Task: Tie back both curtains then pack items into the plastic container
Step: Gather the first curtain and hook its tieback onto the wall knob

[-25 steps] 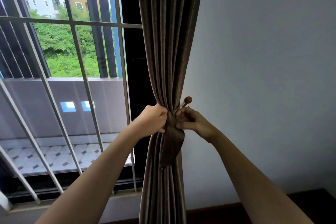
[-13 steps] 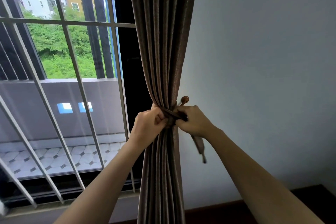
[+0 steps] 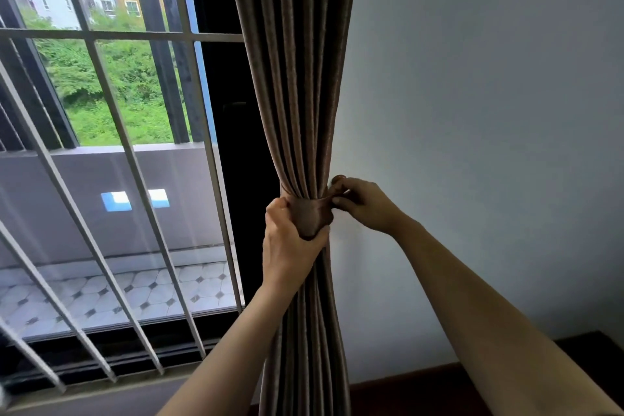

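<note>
Between the pale wall [image 3: 472, 111] and the barred window [image 3: 111, 111], the brown curtain [image 3: 297, 78] hangs gathered at its waist. The left hand [image 3: 290, 246] grips the bunched folds and the tieback band [image 3: 310, 216] wrapped round them; the right hand [image 3: 364, 203] pinches the band's end beside a wooden knob [image 3: 337, 178].

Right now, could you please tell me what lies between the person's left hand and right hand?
The head view shows the gathered curtain, wrapped by its brown tieback, between them: the left hand grips the curtain, the right hand pinches the tieback.
</note>
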### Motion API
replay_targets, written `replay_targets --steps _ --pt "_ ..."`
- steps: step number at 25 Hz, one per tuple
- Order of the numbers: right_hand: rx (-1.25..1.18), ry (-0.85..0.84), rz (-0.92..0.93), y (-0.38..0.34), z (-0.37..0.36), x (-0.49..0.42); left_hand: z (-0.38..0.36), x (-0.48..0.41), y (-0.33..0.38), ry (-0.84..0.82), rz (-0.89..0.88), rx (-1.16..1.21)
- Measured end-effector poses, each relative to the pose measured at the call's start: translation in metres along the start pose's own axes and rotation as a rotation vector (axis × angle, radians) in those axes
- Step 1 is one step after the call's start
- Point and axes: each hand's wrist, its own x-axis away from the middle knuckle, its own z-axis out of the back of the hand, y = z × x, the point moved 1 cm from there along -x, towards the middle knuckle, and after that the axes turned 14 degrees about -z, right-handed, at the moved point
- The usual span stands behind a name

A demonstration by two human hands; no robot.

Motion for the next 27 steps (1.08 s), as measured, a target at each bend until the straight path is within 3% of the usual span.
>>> replay_targets --steps 5,7,11,13,18,22,27 --pt "-0.05 0.044 -0.113 0.032 0.006 -0.004 0.007 -0.003 -0.015 0.074 -0.007 0.028" --pt "-0.331 0.042 -0.192 0.046 0.009 -0.001 0.014 -0.007 -0.028 0.047 -0.03 0.039" --pt "-1.176 -0.011 -0.353 0.055 -0.009 0.0 0.021 -0.016 -0.044 0.003 -0.039 0.07" --pt "-1.305 0.013 -0.358 0.053 -0.023 -0.003 0.023 -0.018 -0.047 -0.007 -0.04 0.068" --pt "-1.131 0.006 -0.337 0.049 -0.049 0.005 0.029 -0.02 -0.053 -0.059 -0.031 0.097" --pt "-0.949 0.131 -0.297 0.042 -0.054 0.005 0.03 -0.018 -0.05 -0.057 -0.026 0.093" --pt "-0.91 0.266 -0.342 0.037 -0.056 0.005 0.029 -0.015 -0.044 -0.042 -0.03 0.104"
